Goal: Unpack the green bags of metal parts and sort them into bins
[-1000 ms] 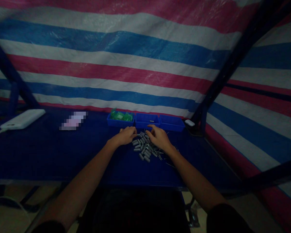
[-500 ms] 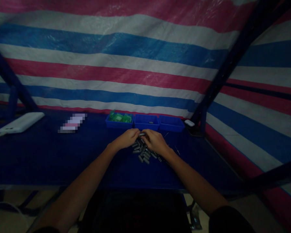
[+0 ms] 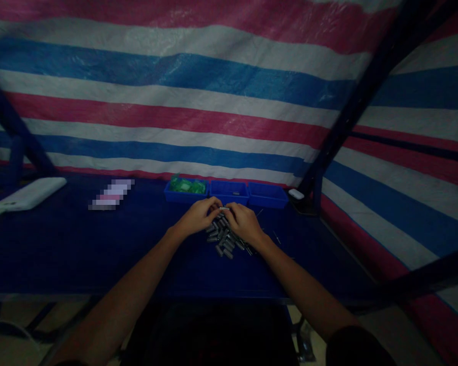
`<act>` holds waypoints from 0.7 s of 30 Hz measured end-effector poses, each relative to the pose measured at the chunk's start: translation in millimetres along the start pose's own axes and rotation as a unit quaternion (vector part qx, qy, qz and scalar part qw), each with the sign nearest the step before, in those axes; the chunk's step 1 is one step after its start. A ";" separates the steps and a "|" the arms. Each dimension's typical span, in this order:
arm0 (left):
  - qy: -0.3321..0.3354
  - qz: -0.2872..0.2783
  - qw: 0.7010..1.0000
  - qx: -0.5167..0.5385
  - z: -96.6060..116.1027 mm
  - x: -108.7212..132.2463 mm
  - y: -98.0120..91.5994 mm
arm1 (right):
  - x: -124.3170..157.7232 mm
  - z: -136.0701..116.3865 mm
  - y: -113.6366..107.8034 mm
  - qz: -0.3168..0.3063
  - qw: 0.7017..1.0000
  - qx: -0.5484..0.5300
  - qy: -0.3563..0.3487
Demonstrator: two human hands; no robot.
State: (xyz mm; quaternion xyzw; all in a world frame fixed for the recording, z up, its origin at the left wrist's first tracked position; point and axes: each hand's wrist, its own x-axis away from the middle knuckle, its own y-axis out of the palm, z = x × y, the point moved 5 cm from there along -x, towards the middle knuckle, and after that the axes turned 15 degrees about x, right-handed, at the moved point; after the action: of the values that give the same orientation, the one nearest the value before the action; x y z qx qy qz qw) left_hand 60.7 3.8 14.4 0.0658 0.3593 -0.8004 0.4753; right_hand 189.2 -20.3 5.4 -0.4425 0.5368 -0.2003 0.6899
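Observation:
A small grey metal cylinder [image 3: 224,208] spans the gap between my two hands, above a heap of parts. My right hand [image 3: 245,221] pinches its right end with thumb and fingers. The curled fingers and thumb of my left hand [image 3: 200,215] close on its left end, partly hiding it. Just below my hands lies the heap of short grey metal cylinders [image 3: 223,238] on the blue table [image 3: 130,254]. Several thin metal pins [image 3: 249,249] lie at the heap's right side, partly covered by my right hand and wrist.
Behind my hands stand three blue bins: one with green plastic packets [image 3: 186,186], a middle bin [image 3: 229,199] holding a small grey piece, and a right bin [image 3: 267,201]. A white power bank [image 3: 30,194] and a blurred-out phone-like object [image 3: 112,194] lie left; a white case [image 3: 296,194] lies right.
My left hand's fingers have opened slightly and arched upward, and the small cylinder shows more level between my hands. The whole view has shifted a little.

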 end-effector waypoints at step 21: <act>-0.138 -0.068 0.958 -0.241 -35.5 5.1 -0.4 | 1.1 68.0 -2.8 0.045 0.979 -0.084 0.182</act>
State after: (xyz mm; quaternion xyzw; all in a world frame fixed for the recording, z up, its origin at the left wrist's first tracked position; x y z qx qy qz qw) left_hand 49.2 22.9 -13.7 -0.1861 0.4762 -0.7219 0.4663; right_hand 252.6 4.3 9.4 -0.4304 0.6876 -0.2006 0.5492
